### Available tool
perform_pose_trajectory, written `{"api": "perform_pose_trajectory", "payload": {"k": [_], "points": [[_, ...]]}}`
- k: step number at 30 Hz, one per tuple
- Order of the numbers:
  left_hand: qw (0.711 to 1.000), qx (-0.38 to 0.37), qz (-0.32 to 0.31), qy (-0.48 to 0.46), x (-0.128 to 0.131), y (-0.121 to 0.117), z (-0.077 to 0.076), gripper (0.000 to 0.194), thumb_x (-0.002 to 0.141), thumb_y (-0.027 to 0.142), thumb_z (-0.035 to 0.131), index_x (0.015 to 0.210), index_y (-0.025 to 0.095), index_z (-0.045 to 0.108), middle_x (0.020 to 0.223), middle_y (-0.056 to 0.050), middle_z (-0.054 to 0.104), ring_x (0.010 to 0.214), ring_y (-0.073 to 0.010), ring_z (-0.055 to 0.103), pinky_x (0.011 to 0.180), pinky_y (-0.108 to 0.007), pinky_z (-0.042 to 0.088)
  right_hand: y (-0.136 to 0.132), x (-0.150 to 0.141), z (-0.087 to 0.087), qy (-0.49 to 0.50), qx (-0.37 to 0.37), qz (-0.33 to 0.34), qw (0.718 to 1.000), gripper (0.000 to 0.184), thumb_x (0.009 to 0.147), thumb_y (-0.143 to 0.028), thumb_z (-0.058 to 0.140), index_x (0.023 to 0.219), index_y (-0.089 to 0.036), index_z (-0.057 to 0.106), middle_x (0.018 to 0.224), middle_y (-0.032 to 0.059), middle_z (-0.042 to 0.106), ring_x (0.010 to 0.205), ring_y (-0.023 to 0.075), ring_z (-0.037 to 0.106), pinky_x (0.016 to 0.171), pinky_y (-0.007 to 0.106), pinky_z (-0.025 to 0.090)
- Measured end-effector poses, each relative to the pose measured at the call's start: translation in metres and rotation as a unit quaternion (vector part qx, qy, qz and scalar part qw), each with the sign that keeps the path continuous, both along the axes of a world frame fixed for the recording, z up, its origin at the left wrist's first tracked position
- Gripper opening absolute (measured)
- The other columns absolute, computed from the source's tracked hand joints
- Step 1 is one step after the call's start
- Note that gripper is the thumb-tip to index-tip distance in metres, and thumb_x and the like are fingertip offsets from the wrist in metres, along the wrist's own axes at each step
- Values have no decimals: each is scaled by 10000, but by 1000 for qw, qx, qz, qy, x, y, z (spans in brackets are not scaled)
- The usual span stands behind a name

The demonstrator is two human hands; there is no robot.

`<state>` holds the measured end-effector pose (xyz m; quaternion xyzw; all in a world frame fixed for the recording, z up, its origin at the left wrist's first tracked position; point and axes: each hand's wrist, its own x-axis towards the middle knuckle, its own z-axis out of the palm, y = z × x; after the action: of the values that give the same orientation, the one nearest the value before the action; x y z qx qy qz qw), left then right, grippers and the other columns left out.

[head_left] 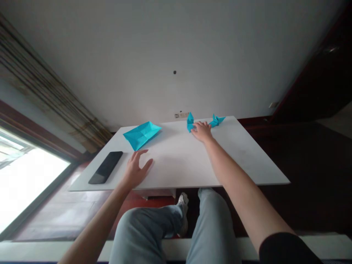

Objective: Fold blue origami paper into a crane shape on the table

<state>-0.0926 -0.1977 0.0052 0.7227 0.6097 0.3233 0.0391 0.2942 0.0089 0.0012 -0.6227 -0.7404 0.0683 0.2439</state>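
1. The paper bird stands at the far edge of the table, touching the fingertips of the right hand, just to their left.
2. The right fingers lie loosely together on it, not clamped.
3. A second paper bird sits just right of that hand.
4. The left hand rests flat, fingers apart, near the folded blue sheet and the phone.

No legible text anywhere.
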Motion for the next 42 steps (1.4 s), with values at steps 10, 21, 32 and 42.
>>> {"api": "perform_pose_trajectory", "payload": {"k": [10,21,32,42], "points": [[994,7,27,-107,154,241,40,977,1069,545,792,1808,64,372,1888,-350,454,1822,-421,421,1501,-563,315,-4,-4,1,-22,33,29,999,292,1099,-317,627,1171,-210,890,1406,188,828,1418,438,669,1174,597,466],[989,-92,-86,-75,196,292,3,380,1206,451,602,1377,205,835,1472,-151,857,1395,-309,769,1271,-452,548,1,-2,-4,-15,29,56,998,146,1042,-348,745,1080,-240,836,1279,133,846,1314,391,730,1135,537,452],[978,-10,-115,-177,130,214,1,310,1139,371,708,917,186,819,1263,-134,672,1175,-257,710,1163,-464,642,-3,-8,4,62,13,159,985,268,1019,-441,762,1188,-234,784,1102,88,887,947,275,787,1022,444,506],[956,-50,-247,-147,136,208,7,411,1195,363,494,851,208,657,1063,-93,722,1046,-254,715,1088,-422,597,-1,-15,0,236,-51,188,952,480,959,-761,755,947,-293,646,857,9,691,809,240,602,818,407,502]]}}
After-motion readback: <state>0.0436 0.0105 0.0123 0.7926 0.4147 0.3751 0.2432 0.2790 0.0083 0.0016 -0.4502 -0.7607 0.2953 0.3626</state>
